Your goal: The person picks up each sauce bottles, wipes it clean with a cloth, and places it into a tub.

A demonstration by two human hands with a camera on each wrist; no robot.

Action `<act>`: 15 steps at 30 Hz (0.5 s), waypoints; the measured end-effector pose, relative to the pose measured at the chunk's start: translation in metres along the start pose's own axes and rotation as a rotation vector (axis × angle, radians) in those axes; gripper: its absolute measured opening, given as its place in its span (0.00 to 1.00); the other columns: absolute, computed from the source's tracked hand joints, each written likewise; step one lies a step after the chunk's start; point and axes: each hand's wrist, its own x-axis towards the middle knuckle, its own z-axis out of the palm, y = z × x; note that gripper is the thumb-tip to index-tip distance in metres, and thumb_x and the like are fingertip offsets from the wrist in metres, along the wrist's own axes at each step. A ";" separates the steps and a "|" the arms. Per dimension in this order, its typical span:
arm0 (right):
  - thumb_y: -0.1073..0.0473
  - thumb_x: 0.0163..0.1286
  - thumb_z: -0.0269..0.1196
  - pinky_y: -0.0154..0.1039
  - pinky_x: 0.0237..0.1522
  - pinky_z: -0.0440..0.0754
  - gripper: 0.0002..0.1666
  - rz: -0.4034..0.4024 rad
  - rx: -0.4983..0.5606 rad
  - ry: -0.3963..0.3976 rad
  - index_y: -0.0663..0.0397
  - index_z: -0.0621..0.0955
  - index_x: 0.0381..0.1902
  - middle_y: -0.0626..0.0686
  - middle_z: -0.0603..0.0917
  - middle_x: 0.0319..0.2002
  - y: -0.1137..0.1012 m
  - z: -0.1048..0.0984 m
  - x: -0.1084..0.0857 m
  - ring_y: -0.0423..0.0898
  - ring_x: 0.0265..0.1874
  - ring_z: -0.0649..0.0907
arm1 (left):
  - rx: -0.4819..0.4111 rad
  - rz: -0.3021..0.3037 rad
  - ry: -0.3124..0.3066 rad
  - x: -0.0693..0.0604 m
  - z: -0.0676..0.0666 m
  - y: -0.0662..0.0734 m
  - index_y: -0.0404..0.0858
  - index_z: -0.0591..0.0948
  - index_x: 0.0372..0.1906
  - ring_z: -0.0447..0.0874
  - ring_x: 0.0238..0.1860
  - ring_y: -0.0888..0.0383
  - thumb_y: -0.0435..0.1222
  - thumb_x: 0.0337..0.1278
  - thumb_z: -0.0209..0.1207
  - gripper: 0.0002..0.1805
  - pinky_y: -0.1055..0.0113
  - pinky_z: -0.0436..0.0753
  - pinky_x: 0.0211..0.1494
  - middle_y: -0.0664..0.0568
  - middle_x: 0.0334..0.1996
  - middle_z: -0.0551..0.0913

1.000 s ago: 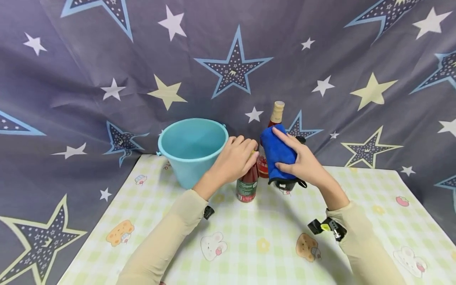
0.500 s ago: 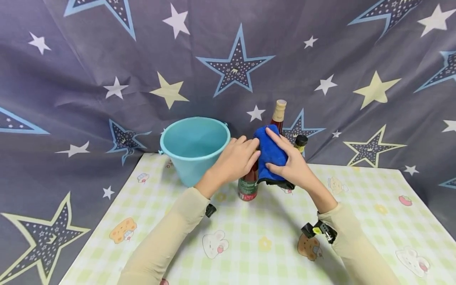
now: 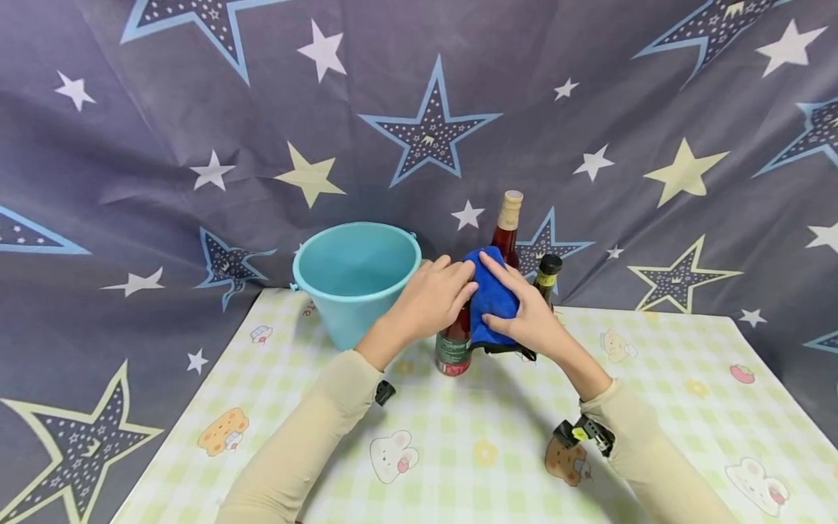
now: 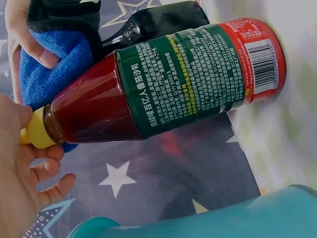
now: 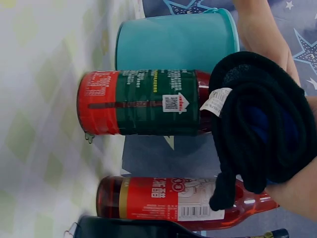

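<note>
My left hand [image 3: 428, 298] grips the yellow cap [image 4: 38, 130] of a ketchup bottle [image 3: 453, 354], which stands upright on the table. Its green and red label [image 4: 183, 79] faces the left wrist camera. A folded blue cloth [image 3: 494, 302] with black edging is held in my right hand [image 3: 532, 316], thumb and fingers spread round it. The cloth lies against the upper right side of the ketchup bottle, hiding part of it. In the right wrist view, the cloth's dark folds [image 5: 257, 114] cover the bottle's neck.
Left of the bottle stands a light blue bucket [image 3: 347, 320], close to my left hand. Behind the cloth are a tall red-brown bottle [image 3: 505, 239] and a dark bottle with a black cap [image 3: 548, 271]. A starry curtain [image 3: 419, 204] hangs at the table's back edge.
My right hand has brought the blue cloth leftward from in front of the dark bottle onto the ketchup bottle. The black cap behind has come into view. My left hand keeps its grip.
</note>
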 end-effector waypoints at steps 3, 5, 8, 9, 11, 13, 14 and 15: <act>0.70 0.62 0.70 0.62 0.60 0.75 0.54 -0.011 -0.010 0.000 0.39 0.59 0.81 0.62 0.57 0.80 0.001 0.001 0.002 0.65 0.72 0.67 | 0.021 0.000 0.010 0.001 -0.001 0.000 0.42 0.71 0.43 0.68 0.35 0.53 0.47 0.82 0.43 0.13 0.60 0.68 0.40 0.54 0.29 0.72; 0.69 0.62 0.69 0.62 0.60 0.75 0.54 -0.013 -0.018 0.000 0.38 0.59 0.81 0.61 0.57 0.80 0.002 0.001 0.003 0.65 0.72 0.67 | 0.033 -0.003 0.013 0.002 -0.001 0.000 0.42 0.71 0.44 0.68 0.35 0.53 0.47 0.82 0.42 0.14 0.60 0.69 0.40 0.54 0.29 0.73; 0.69 0.63 0.69 0.61 0.60 0.75 0.54 0.001 -0.022 -0.006 0.36 0.59 0.81 0.61 0.56 0.80 0.002 0.002 0.003 0.65 0.71 0.68 | 0.035 -0.009 0.013 0.002 -0.001 0.000 0.42 0.72 0.46 0.68 0.36 0.53 0.47 0.82 0.42 0.14 0.60 0.70 0.40 0.54 0.31 0.75; 0.69 0.63 0.68 0.61 0.59 0.75 0.54 0.008 -0.023 -0.008 0.35 0.58 0.81 0.61 0.56 0.80 0.002 0.003 0.002 0.65 0.71 0.68 | 0.031 -0.010 0.012 0.002 -0.001 0.000 0.42 0.72 0.46 0.68 0.36 0.53 0.47 0.82 0.42 0.14 0.60 0.70 0.40 0.54 0.31 0.75; 0.69 0.64 0.68 0.61 0.59 0.75 0.54 0.022 -0.027 -0.014 0.35 0.58 0.81 0.61 0.55 0.80 0.003 0.004 0.000 0.65 0.70 0.68 | 0.026 -0.013 0.009 0.001 0.000 0.000 0.43 0.72 0.47 0.68 0.36 0.53 0.48 0.82 0.42 0.14 0.61 0.70 0.40 0.54 0.32 0.76; 0.69 0.64 0.68 0.61 0.58 0.75 0.54 0.035 -0.031 -0.020 0.35 0.58 0.81 0.62 0.55 0.80 0.003 0.006 -0.003 0.66 0.69 0.69 | 0.021 -0.014 0.003 0.000 0.002 0.001 0.43 0.73 0.48 0.68 0.37 0.54 0.48 0.82 0.41 0.14 0.61 0.70 0.41 0.54 0.33 0.76; 0.69 0.64 0.68 0.61 0.59 0.75 0.54 0.042 -0.033 -0.022 0.35 0.58 0.81 0.62 0.55 0.80 0.004 0.007 -0.004 0.66 0.69 0.69 | 0.019 -0.015 0.002 -0.001 0.003 0.002 0.43 0.73 0.49 0.68 0.37 0.54 0.47 0.82 0.42 0.14 0.61 0.71 0.41 0.54 0.33 0.76; 0.69 0.63 0.68 0.62 0.59 0.75 0.54 0.047 -0.036 -0.024 0.35 0.58 0.81 0.62 0.55 0.80 0.004 0.008 -0.005 0.66 0.69 0.69 | 0.020 -0.016 0.003 -0.002 0.004 0.002 0.43 0.73 0.50 0.68 0.37 0.54 0.47 0.82 0.42 0.15 0.61 0.71 0.41 0.54 0.34 0.77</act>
